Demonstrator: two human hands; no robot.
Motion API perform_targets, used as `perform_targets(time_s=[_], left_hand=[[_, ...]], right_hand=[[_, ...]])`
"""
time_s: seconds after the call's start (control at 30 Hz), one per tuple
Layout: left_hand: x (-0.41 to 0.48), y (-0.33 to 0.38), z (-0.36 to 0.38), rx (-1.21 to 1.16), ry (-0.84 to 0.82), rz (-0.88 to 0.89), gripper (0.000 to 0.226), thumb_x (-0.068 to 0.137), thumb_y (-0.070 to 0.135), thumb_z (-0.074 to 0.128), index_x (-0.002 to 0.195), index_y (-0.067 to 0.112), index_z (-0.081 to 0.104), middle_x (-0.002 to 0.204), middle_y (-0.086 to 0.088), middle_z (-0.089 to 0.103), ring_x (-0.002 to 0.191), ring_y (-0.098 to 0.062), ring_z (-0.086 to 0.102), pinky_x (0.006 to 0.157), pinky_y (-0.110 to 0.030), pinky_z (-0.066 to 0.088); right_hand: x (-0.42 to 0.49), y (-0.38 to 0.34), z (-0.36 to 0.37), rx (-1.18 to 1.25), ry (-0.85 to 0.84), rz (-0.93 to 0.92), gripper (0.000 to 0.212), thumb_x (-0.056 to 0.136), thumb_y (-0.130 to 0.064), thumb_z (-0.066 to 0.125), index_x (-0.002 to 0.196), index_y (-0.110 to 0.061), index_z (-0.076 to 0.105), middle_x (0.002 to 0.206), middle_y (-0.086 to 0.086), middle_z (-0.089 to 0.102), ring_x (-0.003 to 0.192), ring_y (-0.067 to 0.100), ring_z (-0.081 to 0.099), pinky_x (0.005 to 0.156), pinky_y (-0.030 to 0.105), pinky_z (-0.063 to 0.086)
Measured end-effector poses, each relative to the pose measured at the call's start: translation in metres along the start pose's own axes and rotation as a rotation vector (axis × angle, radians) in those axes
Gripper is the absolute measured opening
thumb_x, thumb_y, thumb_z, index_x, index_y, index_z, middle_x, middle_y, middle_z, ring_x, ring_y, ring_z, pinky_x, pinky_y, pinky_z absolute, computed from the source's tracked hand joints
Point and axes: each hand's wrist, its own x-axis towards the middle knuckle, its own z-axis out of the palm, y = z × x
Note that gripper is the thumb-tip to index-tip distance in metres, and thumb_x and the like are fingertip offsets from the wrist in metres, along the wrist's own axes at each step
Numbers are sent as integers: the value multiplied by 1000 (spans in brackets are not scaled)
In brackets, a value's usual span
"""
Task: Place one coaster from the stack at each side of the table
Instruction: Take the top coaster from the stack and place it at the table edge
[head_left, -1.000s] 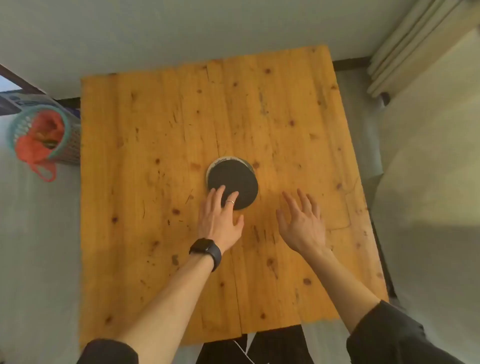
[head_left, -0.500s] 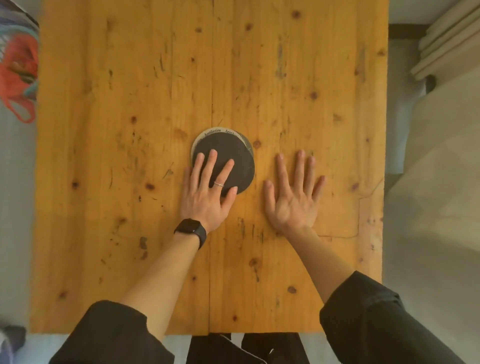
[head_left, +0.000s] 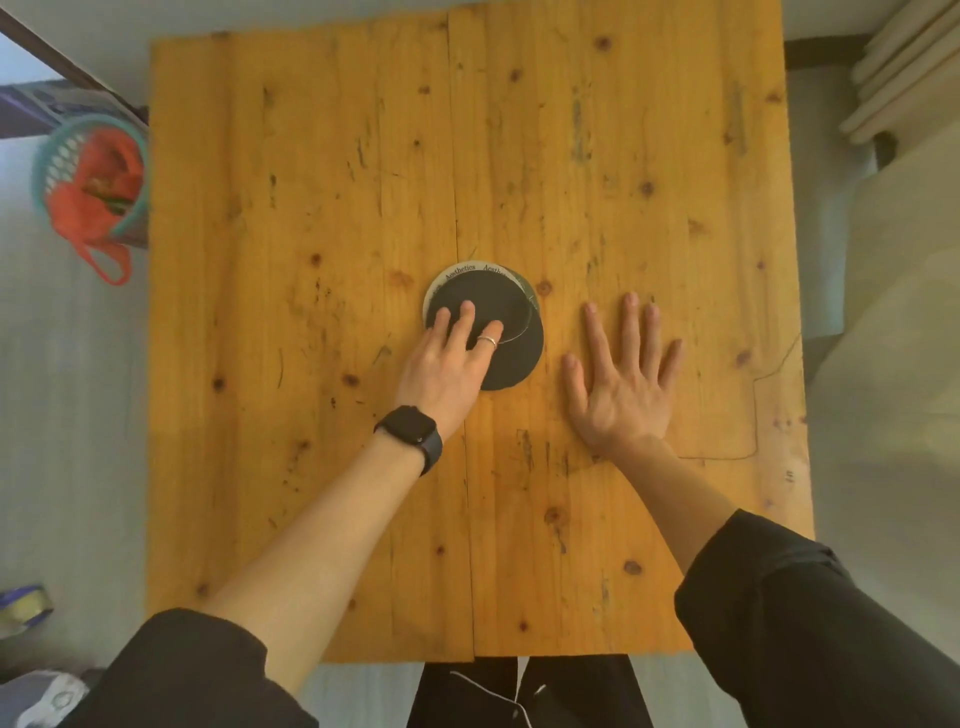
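Coasters (head_left: 506, 332): fanned round black stack, pale lettered rim, under spread left-hand fingers (head_left: 462, 325).

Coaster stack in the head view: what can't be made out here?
- Number of coasters in the stack: seen from above, edges overlap.
- Full print on the pale coaster: dark coasters cover most of it.
- Left hand: fingers lie on top; actual grip unclear.
- Basket contents: small, blurred.

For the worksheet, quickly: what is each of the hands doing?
Left hand: open, fingers flat on the coaster stack, gripping nothing.
Right hand: open, flat on the table, empty.
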Motion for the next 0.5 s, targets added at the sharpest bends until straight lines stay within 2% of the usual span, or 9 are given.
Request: perform_targets(time_s=[0.07,0.13,0.2,0.27,0.33,0.37,0.43,0.5], left_hand=[[2,5,-18,-124,-64,-88,60,94,-7,46,148,18,38,151,-19,42,132,-43,46,92,-46,53],[5,4,-36,-310,10,-201,57,98,-1,40,148,26,37,140,-11,55,112,-36,61,74,-40,56],[0,1,-53,-502,194,-338,46,101,9,41,144,28,43,126,-6,64,95,-30,65,64,-30,49],[-11,0,-64,-734,359,-486,37,103,17,42,140,21,49,121,-4,66,98,-24,64,71,-26,47],[-27,0,-67,-1027,400,-662,37,102,19,45,138,15,48,121,2,61,107,-15,59,88,-27,50],[-37,-1,-64,-1209,362,-742,37,101,19,47,137,15,48,123,4,59,109,-14,58,93,-33,52],[-57,0,-55,-1610,192,-889,33,101,16,50,134,18,51,125,0,60,114,-18,60,90,-48,56],[-81,8,-42,-1786,-2,-960,32,101,12,50,132,21,52,127,-2,60,116,-23,60,88,-52,57]], right_hand=[[1,0,-1,-7,-16,-4,65,99,-64,10,157,-42,-9,167,-1,-19,153,23,-22,122,59,-5],[1,1,-2,-8,-51,-2,65,98,-66,6,156,-43,-13,166,-2,-23,151,22,-27,121,58,-8],[0,1,-4,-11,-77,-3,65,97,-67,3,155,-43,-15,165,-2,-26,150,22,-29,121,58,-8],[-1,-1,-10,-22,-107,-4,66,96,-68,2,155,-43,-15,166,-1,-25,151,23,-27,121,59,-8],[-3,-6,-20,-41,-137,6,67,97,-66,8,157,-41,-9,167,1,-19,153,25,-21,120,61,-7],[-7,-9,-27,-30,-137,14,66,98,-64,14,158,-39,0,169,2,-11,154,26,-16,121,61,-6],[-22,-17,-39,114,-103,38,60,99,-58,30,153,-32,30,168,4,15,155,27,1,122,56,5],[-53,-24,-48,397,-72,100,51,100,-55,39,140,-26,52,155,4,43,148,27,27,118,47,26]])
